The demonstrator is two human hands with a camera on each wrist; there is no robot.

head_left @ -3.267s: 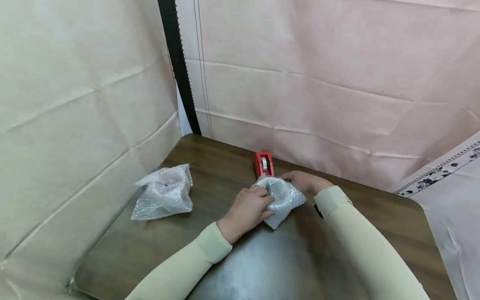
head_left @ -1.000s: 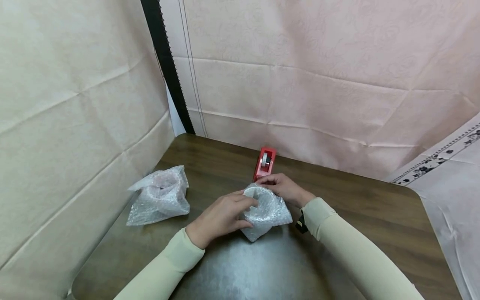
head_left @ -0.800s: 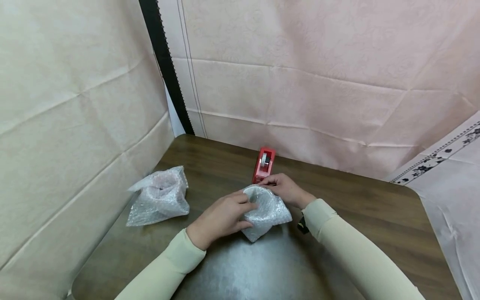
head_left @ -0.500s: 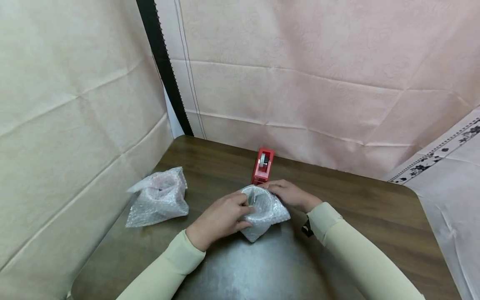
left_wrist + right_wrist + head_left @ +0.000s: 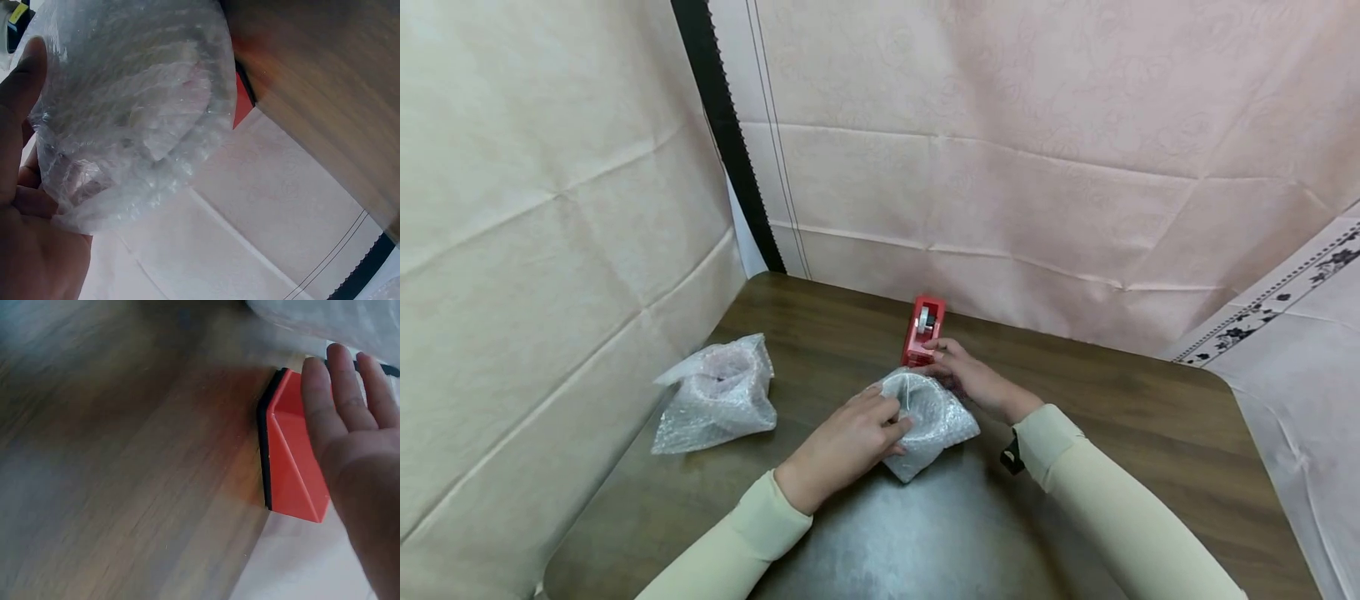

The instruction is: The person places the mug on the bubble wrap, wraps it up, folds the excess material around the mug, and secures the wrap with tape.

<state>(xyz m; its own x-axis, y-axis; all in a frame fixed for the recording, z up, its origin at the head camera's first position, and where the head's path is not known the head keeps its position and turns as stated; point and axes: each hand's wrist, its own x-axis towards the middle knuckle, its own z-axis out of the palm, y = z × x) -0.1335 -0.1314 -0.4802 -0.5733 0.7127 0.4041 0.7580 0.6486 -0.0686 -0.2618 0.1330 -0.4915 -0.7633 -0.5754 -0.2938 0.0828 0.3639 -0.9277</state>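
A bubble-wrapped bundle [image 5: 938,417], round and hollow like a bowl or cup, is in front of me on the table. My left hand [image 5: 850,437] grips its near left side, some fingers dipping into the opening. In the left wrist view the thumb lies along the cloudy wrap [image 5: 125,112]. Just behind the bundle stands a red tape dispenser [image 5: 916,343] with a pale roll in it. My right hand [image 5: 976,385] is at the dispenser's front end, fingertips overlapping it. Its fingers [image 5: 345,394] look nearly straight in the right wrist view, beside the red body [image 5: 287,462].
A second bubble-wrapped bundle [image 5: 715,400] lies on the left of the brown wood-grain table [image 5: 820,325]. Pale cloth [image 5: 1000,192] hangs behind the table's back edge, close to the dispenser, and another cloth [image 5: 572,250] runs down the left side.
Both hands and the bundle have shifted left and nearer since the first frame. The right hand has moved from the bundle's far rim to the dispenser's front. The left hand keeps its hold.
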